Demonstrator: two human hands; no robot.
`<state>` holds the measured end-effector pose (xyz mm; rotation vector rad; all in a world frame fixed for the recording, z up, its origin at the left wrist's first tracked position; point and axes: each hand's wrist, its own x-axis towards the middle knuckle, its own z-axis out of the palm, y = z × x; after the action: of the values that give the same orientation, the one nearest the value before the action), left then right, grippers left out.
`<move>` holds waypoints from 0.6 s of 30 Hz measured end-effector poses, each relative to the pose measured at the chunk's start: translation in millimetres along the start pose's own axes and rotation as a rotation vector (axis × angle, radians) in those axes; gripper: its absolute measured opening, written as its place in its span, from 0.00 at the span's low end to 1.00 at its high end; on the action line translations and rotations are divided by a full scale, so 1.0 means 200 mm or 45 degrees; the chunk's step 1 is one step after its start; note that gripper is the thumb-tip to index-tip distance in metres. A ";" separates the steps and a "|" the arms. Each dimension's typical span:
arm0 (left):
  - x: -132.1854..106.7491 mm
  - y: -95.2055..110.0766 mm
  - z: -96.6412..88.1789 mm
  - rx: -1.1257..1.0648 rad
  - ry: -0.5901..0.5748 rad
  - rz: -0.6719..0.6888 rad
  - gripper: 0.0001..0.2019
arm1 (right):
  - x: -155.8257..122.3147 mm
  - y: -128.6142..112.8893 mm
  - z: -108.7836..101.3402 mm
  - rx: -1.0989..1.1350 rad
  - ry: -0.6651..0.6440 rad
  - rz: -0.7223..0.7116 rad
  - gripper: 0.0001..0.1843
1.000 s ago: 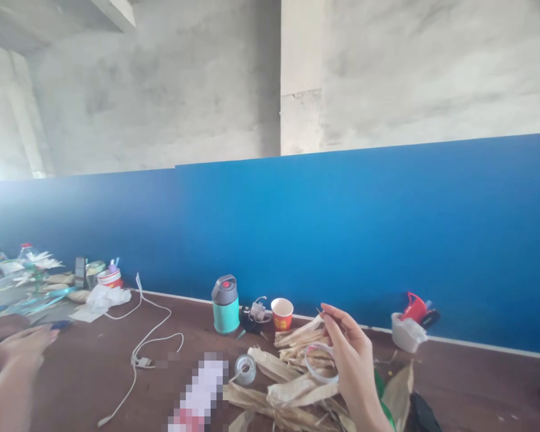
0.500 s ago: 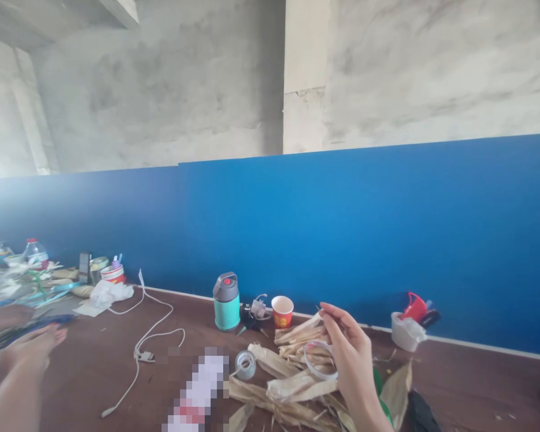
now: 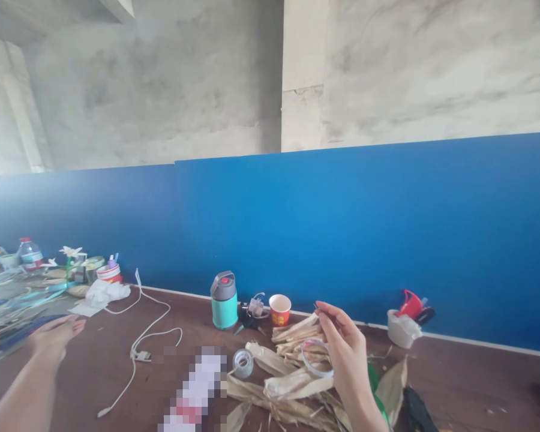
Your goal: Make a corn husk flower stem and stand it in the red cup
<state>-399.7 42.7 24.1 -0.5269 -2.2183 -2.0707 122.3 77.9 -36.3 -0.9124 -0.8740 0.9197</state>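
My right hand [image 3: 348, 348] is raised over a pile of dried corn husks [image 3: 292, 384]. Its thumb and forefinger are pinched together at a tiny dark tip, too small to name. Beside the palm is a pale ring [image 3: 305, 361], like a tape roll; whether the hand holds it or it rests on the husks I cannot tell. A roll of clear tape [image 3: 243, 364] lies left of the husks. Stretched out at the far left, my left hand [image 3: 56, 336] has its fingers extended with nothing visible in them, near a blue flat item [image 3: 20, 333].
A turquoise flask [image 3: 224, 312], a paper cup [image 3: 279, 310] and a white tub [image 3: 402, 330] stand along the blue partition [image 3: 342, 228]. White cables [image 3: 135, 348] cross the brown table. Crumpled tissue [image 3: 103, 294], white flowers [image 3: 71, 252] and a bottle [image 3: 30, 255] are at left. Another person's hand shows at the left edge.
My left hand has moved right and slightly up, away from the cluttered left side. The white flowers now stand upright beside the cups. My right hand keeps its pinch in nearly the same place.
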 end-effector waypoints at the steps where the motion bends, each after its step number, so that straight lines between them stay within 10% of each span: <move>1: -0.01 0.00 0.01 -0.035 -0.019 -0.097 0.16 | 0.00 0.00 0.00 -0.006 0.001 -0.001 0.22; 8: -0.17 0.20 0.17 -0.402 -0.256 -0.257 0.11 | 0.00 -0.03 0.01 -0.034 0.012 -0.013 0.23; 18: -0.60 0.90 0.85 -0.865 -0.743 0.289 0.12 | -0.01 -0.01 0.02 -0.079 -0.009 0.059 0.25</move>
<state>-204.3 190.9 146.7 -1.5095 -1.4502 -2.7525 119.2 76.9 -33.7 -0.9868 -0.8945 0.9407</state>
